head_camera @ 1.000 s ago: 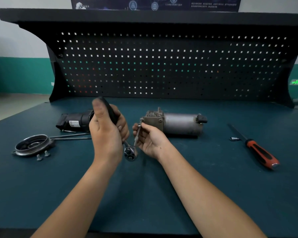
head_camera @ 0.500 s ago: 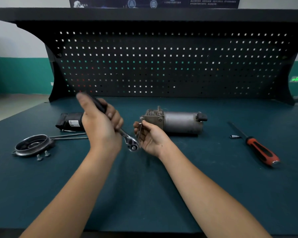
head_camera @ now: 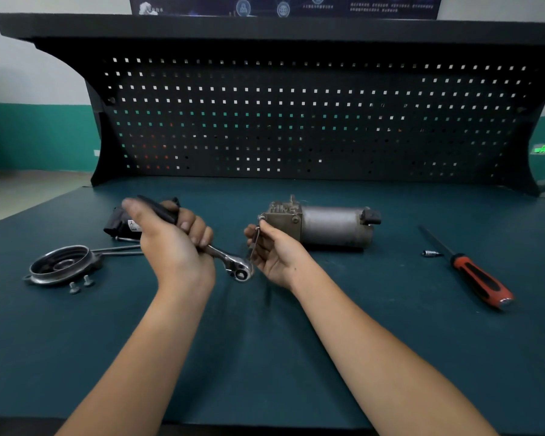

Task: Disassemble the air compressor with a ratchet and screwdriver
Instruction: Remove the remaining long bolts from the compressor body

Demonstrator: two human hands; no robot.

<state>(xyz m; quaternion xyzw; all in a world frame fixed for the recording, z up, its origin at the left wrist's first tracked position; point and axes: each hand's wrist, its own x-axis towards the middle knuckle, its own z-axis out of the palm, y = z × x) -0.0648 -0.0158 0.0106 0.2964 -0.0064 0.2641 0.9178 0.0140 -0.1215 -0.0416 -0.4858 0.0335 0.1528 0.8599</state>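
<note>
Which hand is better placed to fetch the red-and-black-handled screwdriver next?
Right, probably: the right hand, pinching only a thin metal bolt, is nearer the red-and-black screwdriver; the left hand grips the chrome ratchet.

Hands: two, left hand (head_camera: 173, 247) and right hand (head_camera: 276, 256). One ratchet (head_camera: 238, 268). One screwdriver (head_camera: 480, 280). One small socket bit (head_camera: 431, 253). One compressor motor body (head_camera: 324, 226). One black housing (head_camera: 120, 223). One round metal cover (head_camera: 60, 266). Two short bolts (head_camera: 74, 287). Long thin bolts (head_camera: 120, 249): two on the bench, one in the right hand. Maybe a fourth by the black housing, can't tell. One pegboard (head_camera: 296, 121). One bench (head_camera: 265, 357).
</note>
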